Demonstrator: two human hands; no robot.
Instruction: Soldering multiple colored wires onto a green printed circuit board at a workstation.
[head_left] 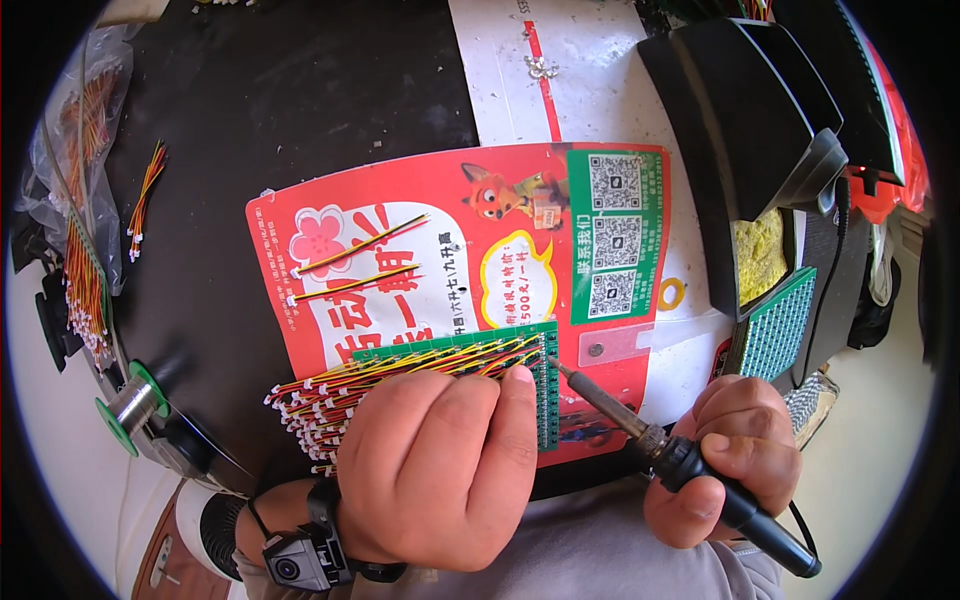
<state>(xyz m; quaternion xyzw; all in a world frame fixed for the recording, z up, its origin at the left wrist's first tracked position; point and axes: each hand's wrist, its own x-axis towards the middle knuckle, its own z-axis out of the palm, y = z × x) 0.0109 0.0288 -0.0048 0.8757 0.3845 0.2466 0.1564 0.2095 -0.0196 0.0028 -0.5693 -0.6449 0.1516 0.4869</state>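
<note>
My right hand point(730, 455) grips the black handle of a soldering iron point(690, 465), whose tip points at the right-hand part of a green circuit board panel point(548, 420). Curled over that panel, my left hand point(440, 460) is closed at the wires, with one fingertip beside the iron's tip; its exact grip is partly hidden. Many red, black and yellow wires point(400, 372) lie in rows across the panel, their white connectors point(310, 405) sticking out to the left. Two loose wire leads point(360, 248) rest on the red printed sheet point(470, 250) under the work.
A solder spool point(133, 408) stands at the left, below a plastic bag of wires point(95, 150) and a small wire bundle point(147, 200). At the right are a black housing with yellow sponge point(760, 258) and a stack of green boards point(780, 325). My left wrist carries a small camera point(305, 560).
</note>
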